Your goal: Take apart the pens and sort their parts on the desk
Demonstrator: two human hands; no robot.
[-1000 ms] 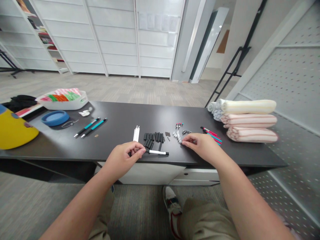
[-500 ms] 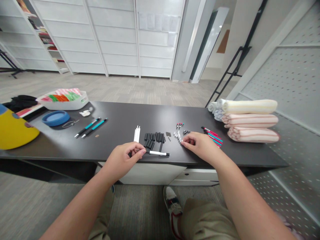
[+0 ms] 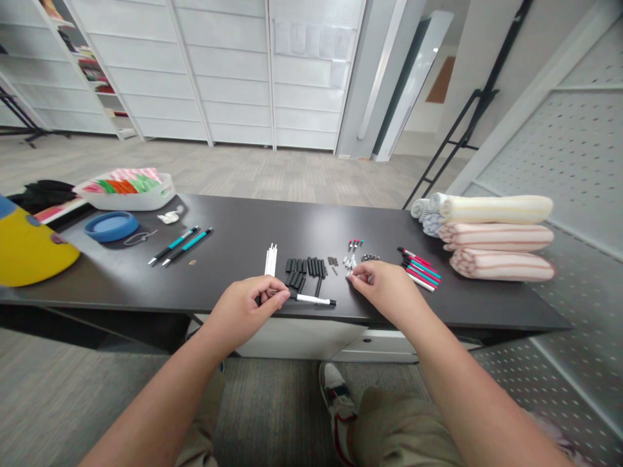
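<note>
Pinched in my left hand is a white and black pen, lying sideways with its black end toward the right. My right hand has thumb and forefinger together at the small white pen parts; whatever sits between the fingertips is too small to make out. Between the hands lie short black grip tubes in rows and tiny grey pieces. White refill sticks stand out behind my left hand. Small metal rings or springs lie just beyond my right hand.
Red, teal and white pen barrels lie right of my right hand, before rolled towels. Two teal pens, a blue round lid, a white basket and a yellow object occupy the left side.
My right hand has shifted slightly left and down among the white parts. My left hand still holds the pen. The whole view has moved a little.
</note>
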